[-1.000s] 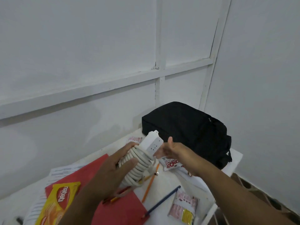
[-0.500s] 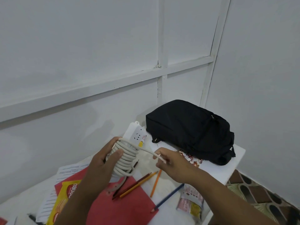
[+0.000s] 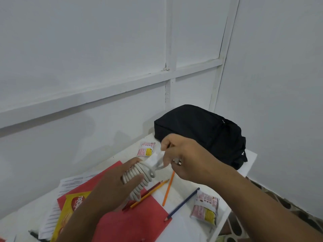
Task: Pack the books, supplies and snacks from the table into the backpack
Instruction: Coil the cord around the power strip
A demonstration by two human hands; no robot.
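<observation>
A white power strip with its cord wound round it (image 3: pixel 139 173) hangs above the table's middle. My left hand (image 3: pixel 115 180) grips the coil from the left. My right hand (image 3: pixel 185 159) is curled over the strip's far end and holds the loose cord end with the plug. The black backpack (image 3: pixel 201 133) lies closed at the table's far right corner, just behind my right hand. A red folder (image 3: pixel 132 222) lies under my hands, with a yellow biscuit pack (image 3: pixel 70 212) on its left part.
Several coloured pencils (image 3: pixel 167 189) lie loose on the white table (image 3: pixel 248 158). One pink snack packet (image 3: pixel 146 148) sits near the backpack, another (image 3: pixel 205 208) near the table's right edge. Printed papers (image 3: pixel 73 182) stick out from under the folder. White walls close the back and right.
My right hand has swung up and over the far end of the strip, taking the loose cord end with it. My left hand has tilted the coil lower, toward the table.
</observation>
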